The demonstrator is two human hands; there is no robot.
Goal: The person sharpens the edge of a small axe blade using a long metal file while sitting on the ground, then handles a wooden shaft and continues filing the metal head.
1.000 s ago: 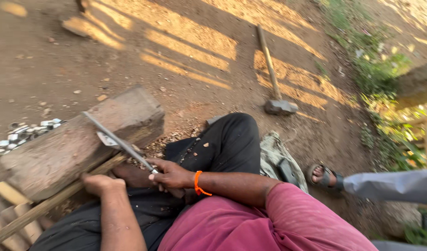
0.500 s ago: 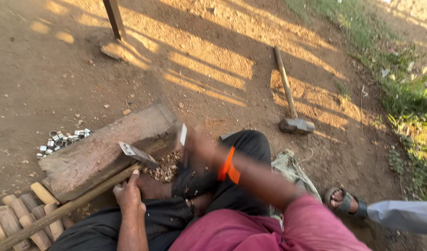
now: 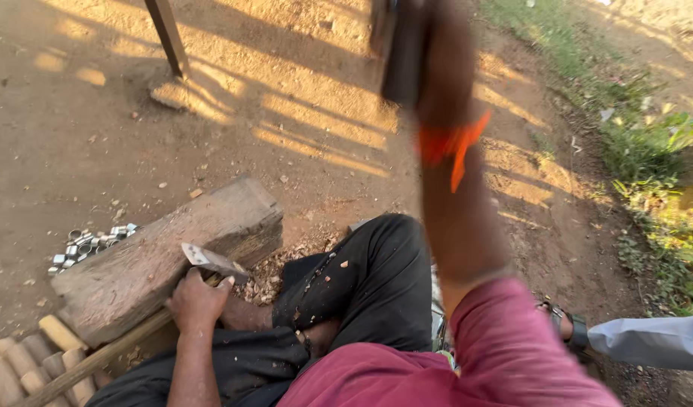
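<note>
My left hand (image 3: 198, 303) grips a long wooden stick (image 3: 90, 363) that lies across my lap, and holds its end against a thick wooden block (image 3: 147, 260). A small flat metal piece (image 3: 211, 261) sits at that end of the stick, on the block's edge. My right hand (image 3: 439, 64), an orange band (image 3: 448, 143) on its wrist, is raised high above the block. It is closed on a dark, blurred tool (image 3: 398, 53), likely a blade. Wood chips (image 3: 275, 267) lie beside the block and on my black trousers.
A pile of small metal rings (image 3: 94, 243) lies on the dirt left of the block. Several short wooden pegs (image 3: 26, 362) lie at the lower left. A dark post (image 3: 165, 34) stands behind. Another person's sandalled foot (image 3: 567, 329) and grey-clad limb (image 3: 652, 341) are at the right, near grass (image 3: 648, 151).
My right hand has swung up from the block to well above it, taking the tool along. My left hand has kept the stick on the block.
</note>
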